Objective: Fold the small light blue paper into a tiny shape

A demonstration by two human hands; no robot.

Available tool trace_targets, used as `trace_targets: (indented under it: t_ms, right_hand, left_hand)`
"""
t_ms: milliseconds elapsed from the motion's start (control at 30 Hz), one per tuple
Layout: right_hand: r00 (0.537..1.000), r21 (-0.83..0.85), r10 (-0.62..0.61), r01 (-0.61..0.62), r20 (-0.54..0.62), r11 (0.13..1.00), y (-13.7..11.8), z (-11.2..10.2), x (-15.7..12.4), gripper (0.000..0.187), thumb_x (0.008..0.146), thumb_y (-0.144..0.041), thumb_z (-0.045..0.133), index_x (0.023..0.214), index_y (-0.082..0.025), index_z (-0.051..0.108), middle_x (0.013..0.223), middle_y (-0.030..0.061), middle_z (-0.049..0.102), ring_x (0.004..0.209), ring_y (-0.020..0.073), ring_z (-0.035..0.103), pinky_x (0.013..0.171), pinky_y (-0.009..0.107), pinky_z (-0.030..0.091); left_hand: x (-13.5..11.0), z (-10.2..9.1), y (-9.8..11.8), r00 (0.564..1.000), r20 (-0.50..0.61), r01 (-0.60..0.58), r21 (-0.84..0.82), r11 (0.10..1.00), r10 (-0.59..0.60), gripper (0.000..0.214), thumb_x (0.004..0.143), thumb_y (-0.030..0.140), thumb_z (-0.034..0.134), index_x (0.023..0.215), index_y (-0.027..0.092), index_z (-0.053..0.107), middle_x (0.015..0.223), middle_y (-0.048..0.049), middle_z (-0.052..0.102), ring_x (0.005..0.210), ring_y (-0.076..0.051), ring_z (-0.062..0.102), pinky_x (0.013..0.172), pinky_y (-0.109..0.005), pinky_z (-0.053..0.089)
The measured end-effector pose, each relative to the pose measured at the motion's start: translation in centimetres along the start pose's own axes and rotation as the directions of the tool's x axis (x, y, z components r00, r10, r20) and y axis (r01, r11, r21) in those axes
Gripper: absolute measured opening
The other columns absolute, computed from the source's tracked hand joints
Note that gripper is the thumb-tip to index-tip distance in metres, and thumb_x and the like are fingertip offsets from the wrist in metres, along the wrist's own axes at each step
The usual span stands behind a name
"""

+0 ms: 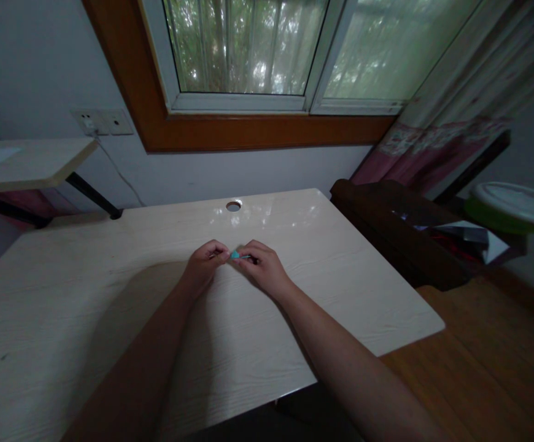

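My left hand (205, 265) and my right hand (262, 266) meet over the middle of a pale wooden desk (87, 294). Both have their fingers curled and pinched together around a small turquoise object (236, 255) held between them. It is too small and too hidden to name; a thin light part of it pokes toward my right fingers. Both forearms reach in from the lower edge of the view.
A round cable hole (233, 206) sits near the desk's far edge. A window (267, 55) with a brown frame fills the wall behind. A dark cabinet (386, 227) with clutter stands right, a green-and-white lidded bowl (515, 209) beyond it, a small side table (27, 162) left.
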State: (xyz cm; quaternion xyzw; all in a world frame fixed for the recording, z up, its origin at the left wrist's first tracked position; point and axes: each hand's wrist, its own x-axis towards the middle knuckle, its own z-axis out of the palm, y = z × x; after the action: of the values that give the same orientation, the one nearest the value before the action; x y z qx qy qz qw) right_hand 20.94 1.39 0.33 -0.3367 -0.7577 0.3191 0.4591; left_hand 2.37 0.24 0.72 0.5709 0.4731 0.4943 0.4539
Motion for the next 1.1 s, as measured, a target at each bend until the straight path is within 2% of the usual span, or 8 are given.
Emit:
trace_targets:
  t_ms: [300,533,900,1100]
  right_hand:
    - [0.998,0.026,-0.029,0.028,0.053,0.999,0.1,-0.1,-0.1,0.014,0.089,-0.034,0.067,0.093,-0.022,0.074,0.083,0.0032,0.062,0.071,0.0135,0.056,0.064,0.026,0.044]
    - [0.996,0.031,-0.055,0.053,0.065,0.998,0.3,-0.1,-0.1,0.014,0.089,-0.034,0.067,0.092,-0.022,0.073,0.084,0.0038,0.064,0.071,0.0139,0.057,0.065,0.027,0.045]
    - [0.994,0.057,-0.064,0.059,0.092,0.997,0.4,-0.2,-0.1,0.016,0.09,-0.036,0.066,0.092,-0.022,0.073,0.085,0.0038,0.065,0.076,0.015,0.059,0.068,0.027,0.046]
    - [0.999,0.032,0.023,-0.024,0.035,0.999,0.3,0.0,-0.1,0.015,0.088,-0.035,0.068,0.09,-0.022,0.074,0.081,0.0025,0.061,0.072,0.0141,0.056,0.065,0.027,0.044]
  left_hand:
    - [-0.1,-0.1,0.2,0.995,0.098,-0.005,0.004,1.0,0.004,0.02,0.077,0.035,0.067,0.075,0.016,0.063,0.069,0.0013,0.055,0.07,-0.014,0.049,0.069,-0.026,0.038]
    - [0.0,-0.2,-0.2,0.992,0.125,-0.021,-0.015,1.0,0.022,0.022,0.078,0.037,0.067,0.074,0.016,0.063,0.069,0.0008,0.056,0.069,-0.015,0.049,0.069,-0.027,0.038]
    - [0.1,-0.4,-0.8,0.99,0.142,-0.018,-0.005,1.0,0.018,0.021,0.079,0.037,0.066,0.076,0.017,0.063,0.071,0.0002,0.056,0.072,-0.016,0.05,0.071,-0.028,0.038]
    - [0.0,-0.2,-0.1,0.997,0.075,-0.003,-0.075,0.997,0.009,0.019,0.079,0.035,0.066,0.075,0.016,0.063,0.07,0.001,0.054,0.073,-0.015,0.049,0.071,-0.027,0.037]
